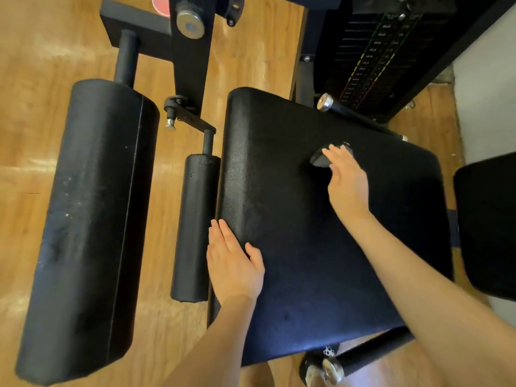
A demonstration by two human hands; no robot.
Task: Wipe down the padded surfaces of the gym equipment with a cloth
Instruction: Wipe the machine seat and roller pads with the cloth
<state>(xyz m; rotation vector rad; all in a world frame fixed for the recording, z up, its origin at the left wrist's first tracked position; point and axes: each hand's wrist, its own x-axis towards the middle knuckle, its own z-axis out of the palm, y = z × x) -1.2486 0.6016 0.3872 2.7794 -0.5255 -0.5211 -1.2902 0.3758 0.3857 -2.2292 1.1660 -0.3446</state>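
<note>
A large black padded seat [321, 247] fills the middle of the view. My right hand [347, 180] lies flat with straight fingers on a small dark cloth [319, 160], pressing it onto the far part of the seat. My left hand [233, 261] rests open on the seat's left edge, fingers straight and thumb spread over the top. A big black roller pad [92, 224] lies at the left, and a thinner black roller pad [195, 224] sits between it and the seat.
A black weight stack [374, 57] stands at the back right. A black metal arm with a large bolt [190, 23] rises at the top centre. Another black pad [488, 224] shows at the right edge. Handle bars [332, 370] poke out near me. The floor is wood.
</note>
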